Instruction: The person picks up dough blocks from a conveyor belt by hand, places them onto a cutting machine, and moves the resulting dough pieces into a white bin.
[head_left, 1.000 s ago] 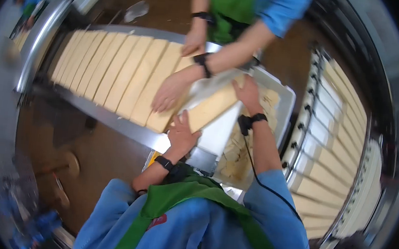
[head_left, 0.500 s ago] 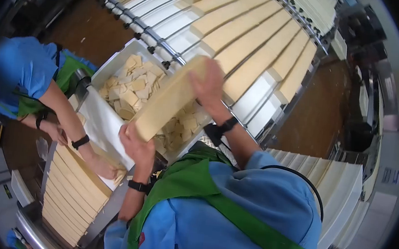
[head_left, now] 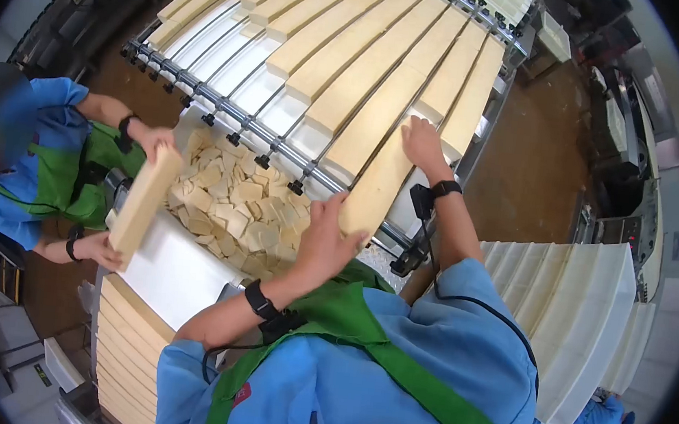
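Note:
A long pale-yellow block [head_left: 380, 185] lies along a lane at the near edge of the slatted white conveyor table [head_left: 307, 139], between similar blocks. My left hand [head_left: 322, 241] holds its near end, thumb under the corner. Farther up, my right hand [head_left: 425, 145] is closed on its far end, beside a neighbouring block [head_left: 354, 144]. Below the table's edge, just beyond my left hand, a white bin [head_left: 189, 120] holds many thin, pale offcuts [head_left: 234, 202].
At the left, a co-worker [head_left: 60, 144] holds another pale block [head_left: 144, 201] upright in both hands over a white surface [head_left: 167, 257]. A row of blocks [head_left: 126, 347] lies below it. Stacked white trays [head_left: 566, 316] stand to my right. Black knobs line the conveyor's metal rail [head_left: 204, 93].
Both my hands have carried the block from above the bin to the right, onto the conveyor table. The co-worker has lifted a block off the left row.

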`<action>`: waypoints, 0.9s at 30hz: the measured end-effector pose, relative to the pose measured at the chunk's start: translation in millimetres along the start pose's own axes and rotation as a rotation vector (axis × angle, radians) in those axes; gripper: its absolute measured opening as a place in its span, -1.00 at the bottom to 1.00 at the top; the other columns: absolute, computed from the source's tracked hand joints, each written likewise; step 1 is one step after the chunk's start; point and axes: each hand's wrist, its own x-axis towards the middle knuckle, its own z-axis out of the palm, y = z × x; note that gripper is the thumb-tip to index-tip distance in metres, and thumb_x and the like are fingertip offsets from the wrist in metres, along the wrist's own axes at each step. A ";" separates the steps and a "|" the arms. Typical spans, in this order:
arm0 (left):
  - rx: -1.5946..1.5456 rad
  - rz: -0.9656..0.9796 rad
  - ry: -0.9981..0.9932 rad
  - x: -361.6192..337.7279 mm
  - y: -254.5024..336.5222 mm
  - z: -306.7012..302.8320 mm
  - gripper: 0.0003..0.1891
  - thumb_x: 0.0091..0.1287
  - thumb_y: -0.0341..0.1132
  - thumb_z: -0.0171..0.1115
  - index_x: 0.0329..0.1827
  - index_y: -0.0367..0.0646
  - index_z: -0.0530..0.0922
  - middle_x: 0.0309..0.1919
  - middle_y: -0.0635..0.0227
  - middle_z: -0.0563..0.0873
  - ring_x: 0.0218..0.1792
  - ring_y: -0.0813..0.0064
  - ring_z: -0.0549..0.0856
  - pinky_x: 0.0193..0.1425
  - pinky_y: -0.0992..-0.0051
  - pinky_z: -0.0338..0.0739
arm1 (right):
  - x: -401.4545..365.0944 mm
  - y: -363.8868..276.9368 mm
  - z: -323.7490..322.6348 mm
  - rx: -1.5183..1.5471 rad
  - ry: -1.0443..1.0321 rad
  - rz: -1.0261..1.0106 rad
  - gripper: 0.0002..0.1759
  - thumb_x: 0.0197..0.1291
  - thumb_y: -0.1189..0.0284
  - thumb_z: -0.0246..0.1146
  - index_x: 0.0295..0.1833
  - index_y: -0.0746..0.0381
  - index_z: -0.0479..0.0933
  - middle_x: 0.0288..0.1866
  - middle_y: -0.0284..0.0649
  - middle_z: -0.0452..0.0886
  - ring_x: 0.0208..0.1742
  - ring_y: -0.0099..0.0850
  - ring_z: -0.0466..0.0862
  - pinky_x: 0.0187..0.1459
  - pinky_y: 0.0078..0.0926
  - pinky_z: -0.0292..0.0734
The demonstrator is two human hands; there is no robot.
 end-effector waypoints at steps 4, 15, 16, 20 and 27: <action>0.029 0.043 0.060 34.8 -9.6 6.2 -0.27 0.29 -0.17 0.39 0.44 -0.20 0.25 0.17 -0.10 0.40 0.12 -0.14 0.56 0.20 0.11 0.51 | -1.2 -19.8 -22.2 -0.139 0.129 0.130 -0.63 0.25 0.24 0.26 0.03 0.30 0.57 0.11 0.06 0.54 0.27 -0.01 0.46 0.29 0.05 0.29; -0.120 0.177 0.079 44.4 -23.6 32.4 -0.37 0.28 -0.47 0.18 0.45 -0.25 0.25 0.21 -0.04 0.32 0.31 0.00 0.38 0.48 0.23 0.25 | -130.5 -62.8 -41.4 0.567 -0.086 -0.306 -0.33 0.26 0.24 0.32 0.44 0.20 0.36 0.49 0.09 0.26 0.57 0.07 0.16 0.55 0.15 -0.14; -0.112 0.190 0.064 44.3 -23.6 31.1 -0.36 0.24 -0.51 0.14 0.45 -0.25 0.25 0.21 -0.04 0.32 0.32 0.00 0.37 0.49 0.23 0.24 | -139.2 -67.6 -47.1 0.565 -0.180 -0.326 -0.30 0.27 0.23 0.31 0.48 0.19 0.33 0.54 0.07 0.22 0.60 0.05 0.12 0.57 0.16 -0.20; -0.067 0.259 0.009 48.5 -27.0 27.7 -0.28 0.11 -0.62 0.00 0.46 -0.20 0.26 0.23 -0.04 0.31 0.30 -0.06 0.40 0.43 0.22 0.31 | -143.9 -73.2 -56.6 0.542 -0.149 -0.357 -0.26 0.25 0.17 0.31 0.50 0.17 0.31 0.55 0.03 0.20 0.62 0.01 0.10 0.55 0.26 -0.26; -0.162 0.294 -0.047 47.3 -41.1 2.1 -0.30 -0.01 -0.69 -0.05 0.33 -0.22 0.44 0.10 0.05 0.49 0.22 0.07 0.51 0.41 0.33 0.36 | -142.9 -69.4 -41.2 0.108 0.111 -0.722 -0.33 0.18 0.47 0.22 0.44 -0.15 0.41 0.52 -0.20 0.30 0.54 -0.17 0.31 0.52 0.31 -0.12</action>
